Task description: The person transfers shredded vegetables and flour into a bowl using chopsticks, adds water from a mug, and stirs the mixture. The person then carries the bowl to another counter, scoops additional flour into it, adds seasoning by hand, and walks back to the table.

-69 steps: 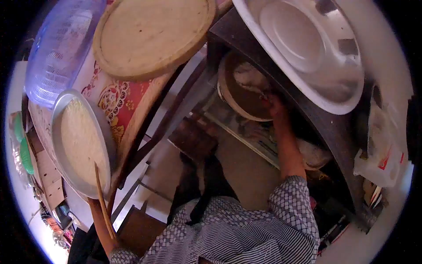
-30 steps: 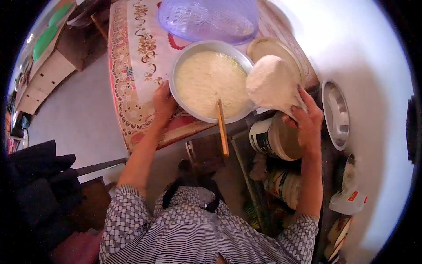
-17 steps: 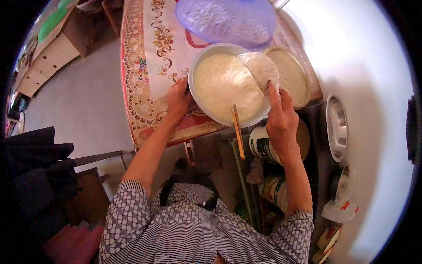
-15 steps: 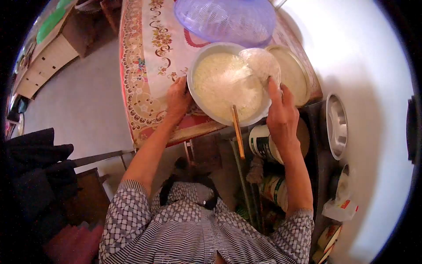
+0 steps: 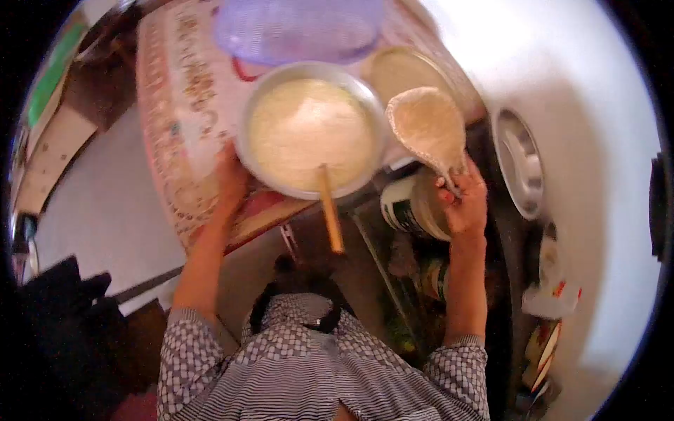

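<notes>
A metal bowl [image 5: 362, 90] stands near the table's front edge, with pale flour [image 5: 319, 116] heaped in a yellowish mixture. Chopsticks [image 5: 331, 221] lean out over its near rim. My left hand [image 5: 232, 175], blurred, is closed at the bowl's left side, its fingertips partly hidden. To the right of the bowl, my right hand [image 5: 466, 201] grips the narrow handle of a gourd-shaped scoop [image 5: 425, 128]. Its hollow faces up, dusted with flour, with no heap visible inside. The scoop is apart from the bowl.
A purple plastic basket [image 5: 298, 31] lies behind the bowl on the patterned tablecloth [image 5: 189, 70]. A round lid or tray [image 5: 404, 64] sits at the back right. Below the table's right side is a labelled bucket [image 5: 425, 207]; a steel basin [image 5: 518, 165] stands by the wall.
The scoop has moved right, from over the bowl to beside it, and tilted level in my right hand. My view has shifted; my left hand stays at the bowl.
</notes>
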A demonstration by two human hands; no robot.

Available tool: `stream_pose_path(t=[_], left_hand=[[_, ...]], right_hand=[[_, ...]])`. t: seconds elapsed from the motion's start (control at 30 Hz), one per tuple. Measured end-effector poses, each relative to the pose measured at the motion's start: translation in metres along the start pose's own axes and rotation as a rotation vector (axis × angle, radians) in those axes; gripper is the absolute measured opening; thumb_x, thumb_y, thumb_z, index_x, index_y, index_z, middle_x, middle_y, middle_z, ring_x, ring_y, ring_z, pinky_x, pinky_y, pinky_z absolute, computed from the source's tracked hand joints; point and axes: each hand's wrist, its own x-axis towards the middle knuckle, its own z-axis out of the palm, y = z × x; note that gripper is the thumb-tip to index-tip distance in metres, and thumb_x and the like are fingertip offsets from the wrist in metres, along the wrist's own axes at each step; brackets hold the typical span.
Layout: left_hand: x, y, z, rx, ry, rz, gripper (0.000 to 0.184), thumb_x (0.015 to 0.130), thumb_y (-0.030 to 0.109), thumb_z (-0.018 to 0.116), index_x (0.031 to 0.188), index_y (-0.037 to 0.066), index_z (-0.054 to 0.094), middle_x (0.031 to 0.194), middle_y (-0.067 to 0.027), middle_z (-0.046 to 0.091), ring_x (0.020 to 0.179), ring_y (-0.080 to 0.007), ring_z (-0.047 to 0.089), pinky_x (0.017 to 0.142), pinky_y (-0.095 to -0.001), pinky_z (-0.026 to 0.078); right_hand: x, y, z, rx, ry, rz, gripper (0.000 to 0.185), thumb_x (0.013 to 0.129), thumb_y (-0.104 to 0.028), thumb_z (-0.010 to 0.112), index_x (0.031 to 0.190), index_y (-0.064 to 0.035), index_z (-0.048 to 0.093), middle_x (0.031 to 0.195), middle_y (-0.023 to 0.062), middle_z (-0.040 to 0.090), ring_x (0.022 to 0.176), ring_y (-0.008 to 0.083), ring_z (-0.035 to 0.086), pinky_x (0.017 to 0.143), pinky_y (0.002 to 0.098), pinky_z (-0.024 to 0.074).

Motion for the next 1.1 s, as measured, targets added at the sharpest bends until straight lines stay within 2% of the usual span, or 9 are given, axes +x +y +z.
stream_pose_path(t=[0.03, 0.07, 0.17, 0.37, 0.4, 0.47, 0.57, 0.77, 1.1], left_hand=[[-0.001, -0.016, 0.009, 0.100, -0.007, -0.031, 0.025, 0.076, 0.004, 0.054, 0.100, 0.000, 0.056, 0.094, -0.0182, 0.061, 0.089, -0.0312, 0.057, 0.077, -0.0370, 0.044], [-0.006, -0.006, 0.014, -0.072, 0.041, -0.099, 0.025, 0.079, 0.005, 0.053, 0.103, -0.001, 0.056, 0.096, -0.0150, 0.062, 0.090, -0.0248, 0.058, 0.079, -0.0354, 0.044], [-0.008, -0.002, 0.012, -0.280, -0.039, -0.171, 0.023, 0.083, 0.005, 0.050, 0.104, -0.002, 0.054, 0.099, -0.0107, 0.061, 0.089, -0.0207, 0.057, 0.078, -0.0314, 0.045], [-0.020, -0.032, 0.001, -0.133, -0.064, -0.226, 0.023, 0.082, 0.005, 0.050, 0.104, -0.002, 0.055, 0.098, -0.0107, 0.061, 0.089, -0.0208, 0.057, 0.078, -0.0316, 0.045], [-0.023, -0.043, -0.004, -0.110, -0.064, -0.241, 0.023, 0.082, 0.005, 0.051, 0.104, -0.002, 0.055, 0.098, -0.0107, 0.061, 0.089, -0.0208, 0.057, 0.078, -0.0316, 0.045], [-0.026, -0.047, -0.010, -0.066, -0.060, -0.257, 0.023, 0.082, 0.005, 0.051, 0.104, -0.002, 0.055, 0.098, -0.0107, 0.061, 0.088, -0.0208, 0.057, 0.077, -0.0317, 0.045], [-0.027, -0.051, -0.012, -0.011, -0.056, -0.277, 0.023, 0.082, 0.005, 0.051, 0.104, -0.002, 0.055, 0.097, -0.0107, 0.061, 0.088, -0.0208, 0.057, 0.077, -0.0318, 0.045], [-0.033, -0.037, -0.033, 0.118, 0.004, -0.314, 0.023, 0.081, 0.005, 0.052, 0.103, -0.002, 0.055, 0.096, -0.0108, 0.061, 0.087, -0.0209, 0.057, 0.076, -0.0319, 0.045], [-0.024, -0.015, -0.011, 0.127, 0.049, -0.342, 0.023, 0.080, 0.006, 0.053, 0.102, -0.001, 0.055, 0.095, -0.0108, 0.061, 0.086, -0.0209, 0.057, 0.075, -0.0322, 0.045]], right_hand=[[-0.002, 0.002, -0.034, 0.135, 0.001, 0.086, 0.044, 0.080, 0.005, 0.041, 0.124, 0.0013, 0.040, 0.092, 0.0160, 0.056, 0.061, 0.0153, 0.055, 0.041, 0.0181, 0.0388], [-0.008, 0.007, -0.066, 0.327, 0.033, 0.167, 0.043, 0.081, 0.006, 0.039, 0.124, 0.0019, 0.037, 0.095, 0.0189, 0.052, 0.063, 0.0152, 0.052, 0.041, 0.0175, 0.0395], [-0.030, 0.017, -0.145, 0.596, 0.101, 0.287, 0.044, 0.082, 0.004, 0.039, 0.125, 0.0020, 0.032, 0.099, 0.0243, 0.048, 0.065, 0.0171, 0.052, 0.041, 0.0174, 0.0424], [-0.008, 0.056, -0.320, 0.677, 0.518, 0.384, 0.032, 0.086, -0.001, 0.038, 0.118, 0.0033, 0.035, 0.098, 0.0262, 0.048, 0.065, 0.0212, 0.054, 0.042, 0.0223, 0.0456], [0.011, 0.084, -0.342, 0.566, 0.694, 0.372, 0.037, 0.086, -0.001, 0.040, 0.122, 0.0012, 0.035, 0.115, 0.0322, 0.041, 0.071, 0.0236, 0.055, 0.047, 0.0233, 0.0466], [0.040, 0.097, -0.351, 0.358, 0.786, 0.313, 0.035, 0.086, -0.004, 0.047, 0.119, 0.0003, 0.040, 0.111, 0.0284, 0.046, 0.078, 0.0278, 0.057, 0.051, 0.0264, 0.0495], [0.094, 0.151, -0.392, 0.093, 0.484, 0.180, 0.036, 0.084, -0.012, 0.054, 0.118, -0.0021, 0.045, 0.110, 0.0203, 0.051, 0.091, 0.0273, 0.057, 0.063, 0.0323, 0.0517], [0.157, 0.215, -0.417, -0.264, 0.215, 0.171, 0.036, 0.083, -0.013, 0.055, 0.117, -0.0023, 0.046, 0.110, 0.0188, 0.051, 0.093, 0.0265, 0.056, 0.066, 0.0331, 0.0507], [0.184, 0.230, -0.456, -0.283, 0.201, 0.292, 0.036, 0.082, -0.013, 0.056, 0.116, -0.0027, 0.048, 0.109, 0.0165, 0.052, 0.096, 0.0252, 0.055, 0.071, 0.0345, 0.0491]])
